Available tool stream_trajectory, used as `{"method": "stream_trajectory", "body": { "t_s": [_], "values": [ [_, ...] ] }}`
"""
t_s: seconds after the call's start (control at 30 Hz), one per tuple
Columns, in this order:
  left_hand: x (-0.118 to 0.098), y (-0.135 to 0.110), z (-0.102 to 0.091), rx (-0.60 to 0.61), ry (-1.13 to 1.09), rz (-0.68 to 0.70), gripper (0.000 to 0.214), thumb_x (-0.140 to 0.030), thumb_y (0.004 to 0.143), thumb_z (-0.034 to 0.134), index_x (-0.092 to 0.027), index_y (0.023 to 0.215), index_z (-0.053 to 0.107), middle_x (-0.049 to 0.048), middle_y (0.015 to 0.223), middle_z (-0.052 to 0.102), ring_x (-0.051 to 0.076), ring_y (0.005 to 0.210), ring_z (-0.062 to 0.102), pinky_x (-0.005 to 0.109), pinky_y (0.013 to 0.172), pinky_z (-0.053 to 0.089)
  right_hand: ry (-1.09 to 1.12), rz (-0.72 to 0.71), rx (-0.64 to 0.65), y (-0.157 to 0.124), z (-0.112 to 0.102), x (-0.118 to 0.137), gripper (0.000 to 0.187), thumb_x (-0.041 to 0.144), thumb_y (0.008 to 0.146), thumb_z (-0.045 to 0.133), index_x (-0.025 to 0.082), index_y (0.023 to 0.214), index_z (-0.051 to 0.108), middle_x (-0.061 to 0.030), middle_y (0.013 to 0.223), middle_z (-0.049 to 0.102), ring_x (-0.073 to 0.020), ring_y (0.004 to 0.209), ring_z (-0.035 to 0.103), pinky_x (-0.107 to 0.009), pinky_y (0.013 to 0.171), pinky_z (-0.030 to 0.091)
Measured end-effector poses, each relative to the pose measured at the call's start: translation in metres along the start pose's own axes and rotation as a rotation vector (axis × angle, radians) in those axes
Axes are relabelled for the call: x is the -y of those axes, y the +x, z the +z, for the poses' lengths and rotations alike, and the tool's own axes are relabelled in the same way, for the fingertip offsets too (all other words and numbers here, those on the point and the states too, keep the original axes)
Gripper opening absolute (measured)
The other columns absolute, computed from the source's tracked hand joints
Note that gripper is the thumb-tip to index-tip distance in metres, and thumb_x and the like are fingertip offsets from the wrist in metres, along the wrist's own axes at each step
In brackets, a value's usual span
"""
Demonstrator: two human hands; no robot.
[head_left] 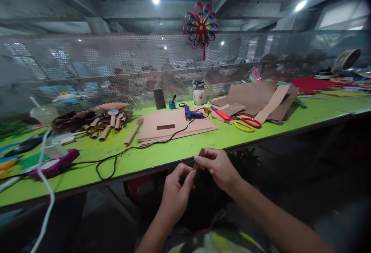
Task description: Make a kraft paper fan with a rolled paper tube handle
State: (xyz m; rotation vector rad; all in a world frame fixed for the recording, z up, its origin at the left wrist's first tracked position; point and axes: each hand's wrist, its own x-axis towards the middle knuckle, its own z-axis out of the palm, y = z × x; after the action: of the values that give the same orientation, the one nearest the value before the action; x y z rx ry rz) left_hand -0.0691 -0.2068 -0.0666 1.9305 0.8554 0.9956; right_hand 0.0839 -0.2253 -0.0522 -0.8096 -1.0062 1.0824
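Between both hands, just off the front edge of the green table, is a small strip of brown paper. My left hand pinches its lower end with thumb and fingers. The upper end is held by my right hand, also pinching. Fingers partly hide the strip, so I cannot tell whether it is folded. Beyond them lies a stack of tan cardboard sheets with a dark brown strip on top. A blue glue gun rests at the stack's back right.
Red-and-yellow scissors lie to the right, before large brown paper sheets. At left are paper tubes, a purple power strip and a cup. A black cord crosses the table. A jug stands behind.
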Motion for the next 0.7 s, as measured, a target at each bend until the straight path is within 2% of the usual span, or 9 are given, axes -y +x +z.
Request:
{"method": "stream_trajectory", "body": {
  "t_s": [0.1,0.3,0.5,0.7],
  "values": [
    [0.003,-0.003,0.005,-0.001,-0.05,-0.03,0.025,-0.038,0.088,0.052,-0.017,0.074,0.053,-0.0049,0.057,0.047,0.009,0.052,0.045,0.019,0.05,0.034,0.002,-0.017,-0.042,0.001,-0.005,0.001,0.022,0.027,0.068,0.075,0.013,0.058,0.061,0.0041,0.052,0.047,-0.0072,0.052,0.038,-0.023,0.052,0.027],
    [0.003,-0.004,0.01,0.058,-0.16,-0.103,0.029,-0.042,0.086,0.054,-0.016,0.072,0.051,-0.0061,0.051,0.045,0.006,0.046,0.04,0.017,0.045,0.03,0.079,0.021,-0.162,0.007,-0.012,0.008,0.021,0.029,0.061,0.08,0.014,0.06,0.065,0.0025,0.052,0.052,-0.0074,0.049,0.039,-0.023,0.049,0.027],
    [0.001,-0.009,0.012,0.103,-0.306,-0.206,0.031,-0.046,0.084,0.054,-0.016,0.077,0.052,-0.0068,0.046,0.045,0.005,0.04,0.034,0.016,0.042,0.026,0.092,0.015,-0.158,0.008,-0.013,0.009,0.021,0.028,0.061,0.081,0.013,0.06,0.066,0.0022,0.053,0.053,-0.0069,0.05,0.039,-0.023,0.048,0.026],
    [0.004,-0.014,0.014,0.107,-0.299,-0.228,0.033,-0.047,0.085,0.054,-0.016,0.072,0.05,-0.0062,0.045,0.046,0.005,0.039,0.035,0.016,0.041,0.027,0.144,0.014,-0.178,0.009,-0.015,0.006,0.021,0.028,0.063,0.081,0.013,0.061,0.066,0.0015,0.056,0.054,-0.0066,0.051,0.041,-0.022,0.048,0.027]
  ]
}}
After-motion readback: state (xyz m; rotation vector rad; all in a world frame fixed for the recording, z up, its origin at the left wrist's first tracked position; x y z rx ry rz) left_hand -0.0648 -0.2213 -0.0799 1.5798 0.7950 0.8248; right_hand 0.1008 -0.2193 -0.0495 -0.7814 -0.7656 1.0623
